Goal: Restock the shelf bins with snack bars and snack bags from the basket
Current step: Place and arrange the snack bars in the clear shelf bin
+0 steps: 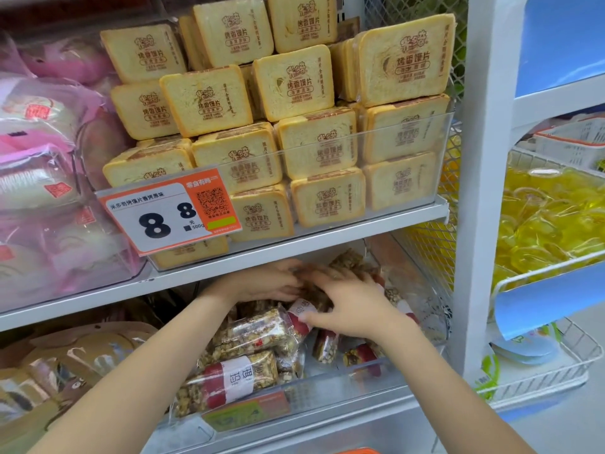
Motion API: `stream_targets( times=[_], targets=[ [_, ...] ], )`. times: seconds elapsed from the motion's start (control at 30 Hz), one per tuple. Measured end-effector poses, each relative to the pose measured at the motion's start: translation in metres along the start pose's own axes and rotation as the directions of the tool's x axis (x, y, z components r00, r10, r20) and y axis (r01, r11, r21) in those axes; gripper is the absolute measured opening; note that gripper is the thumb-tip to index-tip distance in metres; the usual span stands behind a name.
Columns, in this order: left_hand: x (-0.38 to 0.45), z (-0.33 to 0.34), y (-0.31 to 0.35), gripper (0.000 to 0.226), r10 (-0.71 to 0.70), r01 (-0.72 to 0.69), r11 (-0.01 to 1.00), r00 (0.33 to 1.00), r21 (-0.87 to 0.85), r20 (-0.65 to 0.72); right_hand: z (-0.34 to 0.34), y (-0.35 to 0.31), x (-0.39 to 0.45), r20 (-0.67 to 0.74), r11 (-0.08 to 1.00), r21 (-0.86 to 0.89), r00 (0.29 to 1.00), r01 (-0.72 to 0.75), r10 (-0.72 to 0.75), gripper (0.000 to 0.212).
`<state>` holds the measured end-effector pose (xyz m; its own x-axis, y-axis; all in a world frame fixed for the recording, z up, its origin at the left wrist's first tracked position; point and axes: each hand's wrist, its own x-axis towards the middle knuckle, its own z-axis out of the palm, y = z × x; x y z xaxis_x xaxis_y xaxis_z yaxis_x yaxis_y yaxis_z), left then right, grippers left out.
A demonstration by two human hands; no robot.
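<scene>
We find both hands inside the clear bin [327,398] on the lower shelf. The left hand [262,283] reaches to the bin's rear, fingers curled onto wrapped snack bars [248,335]; whether it grips one we cannot tell. The right hand [350,306] lies spread, fingers straight, pressing the bars near the bin's middle. Toast packs [294,83] fill the shelf above, behind a price tag [170,214].

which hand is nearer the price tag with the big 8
Left. The left hand is just below and right of the price tag, under the shelf edge. The right hand lies farther right and lower, on the snack bars.
</scene>
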<state>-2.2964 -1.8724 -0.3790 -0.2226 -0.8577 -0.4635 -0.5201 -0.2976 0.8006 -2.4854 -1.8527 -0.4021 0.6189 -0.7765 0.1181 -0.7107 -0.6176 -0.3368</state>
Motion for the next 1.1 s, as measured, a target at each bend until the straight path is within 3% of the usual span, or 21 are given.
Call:
stream_targets(
  times=[0.07,0.13,0.17,0.23,0.3,0.37,0.43,0.5,0.63,0.73,0.83,1.0,1.1],
  targets=[
    [0.0,-0.003,-0.001,0.037,-0.015,0.011,0.99,0.999,-0.142,-0.03,0.006,-0.001,0.007,0.141,1.0,0.018,0.99,-0.001,-0.002,0.077],
    [0.005,-0.006,-0.001,0.029,-0.081,0.071,0.984,0.995,-0.164,-0.053,0.004,0.005,0.01,0.215,0.999,0.023,0.976,-0.044,0.038,0.077],
    [0.013,-0.007,-0.002,0.021,-0.125,0.116,0.988,0.988,-0.102,-0.086,0.003,0.006,0.009,0.253,0.999,-0.003,0.966,-0.05,0.049,0.072],
    [0.026,-0.01,0.0,0.025,-0.168,0.199,0.966,0.968,0.163,-0.186,0.001,0.003,0.004,0.31,0.998,-0.061,0.95,-0.024,0.042,0.063],
    [0.042,-0.01,0.005,0.024,-0.101,0.181,0.908,0.97,0.377,-0.222,0.002,0.002,-0.003,0.302,0.996,-0.086,0.953,-0.007,0.033,0.059],
    [0.055,-0.003,0.013,0.007,-0.024,0.117,0.837,0.984,0.535,-0.178,0.001,0.004,-0.009,0.269,0.998,-0.069,0.963,-0.007,0.025,0.055],
    [0.064,0.003,0.015,0.056,0.0,0.098,0.739,0.989,0.666,-0.145,-0.003,0.008,-0.014,0.274,0.999,-0.038,0.962,0.008,0.002,0.056],
    [0.067,0.008,0.017,0.076,-0.023,0.066,0.695,0.997,0.716,-0.07,-0.006,0.011,-0.015,0.282,1.0,-0.015,0.959,0.014,-0.009,0.057],
    [0.059,0.005,0.026,0.075,-0.078,0.027,0.694,0.996,0.72,0.038,-0.006,0.013,-0.011,0.272,1.0,0.022,0.962,0.009,-0.015,0.054],
    [0.056,0.01,0.026,0.073,0.01,-0.008,0.736,1.0,0.677,0.001,-0.013,0.011,-0.014,0.255,0.999,0.041,0.967,-0.02,0.009,0.049],
    [0.061,0.017,0.024,0.072,-0.01,0.04,0.852,0.998,0.523,-0.061,-0.022,0.018,-0.023,0.218,0.997,-0.009,0.973,-0.073,0.073,0.048],
    [0.083,0.037,0.016,0.043,0.049,0.04,0.749,0.992,0.661,-0.116,-0.021,0.032,-0.03,0.23,0.986,-0.024,0.959,-0.162,0.163,0.049],
    [0.081,0.037,0.022,0.024,0.165,-0.019,0.766,0.972,0.642,-0.168,-0.023,0.034,-0.03,0.23,0.981,0.022,0.956,-0.191,0.181,0.053]
  ],
)
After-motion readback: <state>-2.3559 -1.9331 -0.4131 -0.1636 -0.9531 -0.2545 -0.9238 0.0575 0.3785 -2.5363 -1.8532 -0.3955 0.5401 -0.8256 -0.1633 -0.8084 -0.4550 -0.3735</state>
